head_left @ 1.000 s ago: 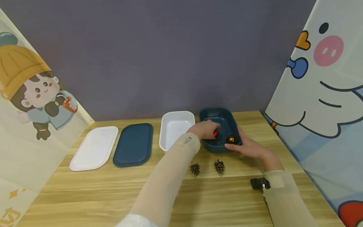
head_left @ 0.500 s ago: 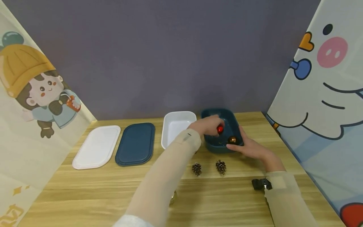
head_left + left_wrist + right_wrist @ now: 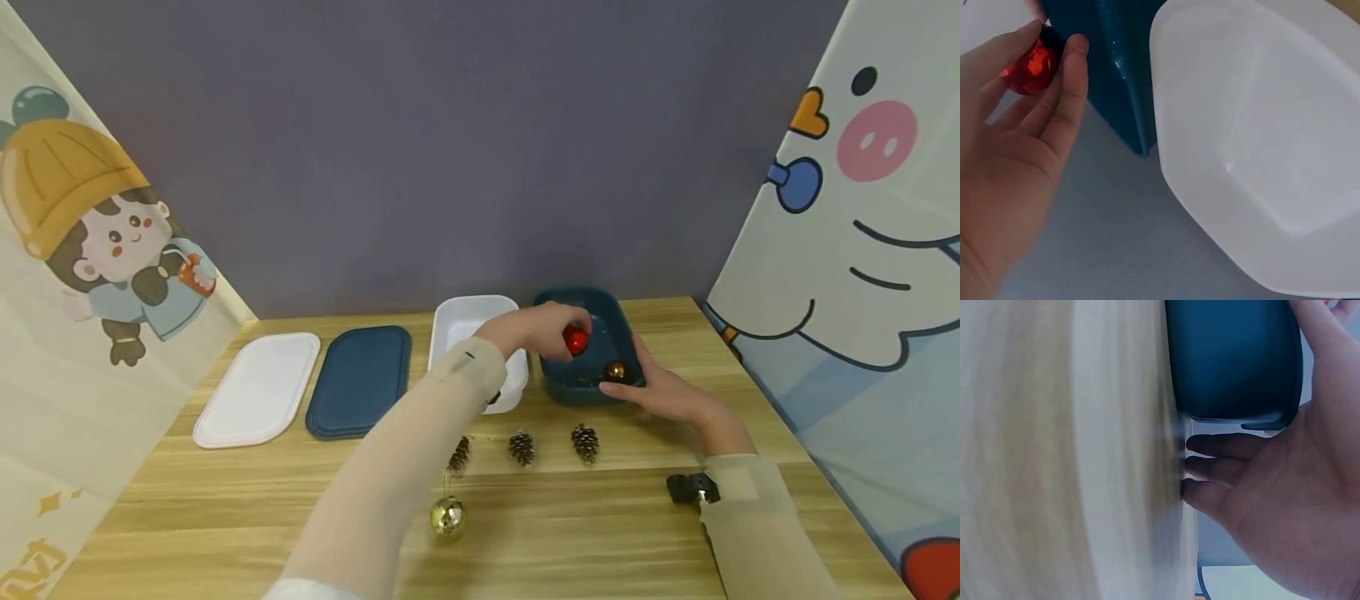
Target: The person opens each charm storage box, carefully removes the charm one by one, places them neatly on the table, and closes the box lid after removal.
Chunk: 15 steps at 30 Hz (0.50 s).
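The red ball (image 3: 576, 340) is pinched by the left hand (image 3: 536, 327) over the left part of the blue container (image 3: 573, 397), whose long axis is pointed forward and whose near right corner is gripped by the right hand (image 3: 662, 388).

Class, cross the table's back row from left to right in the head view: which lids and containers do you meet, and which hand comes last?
White lid, dark blue lid, white container, dark teal container, right hand.

Two lids (image 3: 256, 390) lie left of two boxes (image 3: 577, 398), with three pinecones (image 3: 521, 448) before these (and one bauble (image 3: 447, 517) nearer the front).
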{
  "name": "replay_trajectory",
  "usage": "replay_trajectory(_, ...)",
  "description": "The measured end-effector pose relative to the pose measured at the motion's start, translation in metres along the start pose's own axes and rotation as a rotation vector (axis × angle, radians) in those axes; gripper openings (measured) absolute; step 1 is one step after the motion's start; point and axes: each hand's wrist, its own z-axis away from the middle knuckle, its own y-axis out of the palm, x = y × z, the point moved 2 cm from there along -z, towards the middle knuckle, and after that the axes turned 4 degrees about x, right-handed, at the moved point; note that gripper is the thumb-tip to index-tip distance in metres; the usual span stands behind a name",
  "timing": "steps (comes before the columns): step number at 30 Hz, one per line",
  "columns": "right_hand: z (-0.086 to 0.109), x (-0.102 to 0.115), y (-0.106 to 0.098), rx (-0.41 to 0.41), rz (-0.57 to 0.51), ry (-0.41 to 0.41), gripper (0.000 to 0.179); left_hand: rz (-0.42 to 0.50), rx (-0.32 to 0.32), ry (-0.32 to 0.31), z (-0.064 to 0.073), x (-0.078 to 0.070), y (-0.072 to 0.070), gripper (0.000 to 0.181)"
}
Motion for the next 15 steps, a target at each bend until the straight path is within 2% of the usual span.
replay_trajectory(4, -0.002, -0.002, 0.000, -0.005, -0.005, -0.009, 0.120, 0.132, -0.033, 0.025, 0.004, 0.008, 0.001, 0.053)
replay_trajectory(8, -0.003, -0.002, 0.000, -0.008, -0.014, -0.021, 0.120, 0.238, -0.035, 0.029, 0.006, 0.012, 0.004, 0.042)
replay_trajectory(12, -0.003, -0.002, -0.001, -0.004, -0.030, -0.034, 0.120, 0.262, -0.016, 0.027, 0.009, 0.011, 0.007, 0.033)
replay_trajectory(15, -0.003, -0.002, -0.001, -0.004, -0.023, -0.029, 0.120, 0.245, -0.016, 0.036, 0.012, 0.008, 0.008, 0.038)
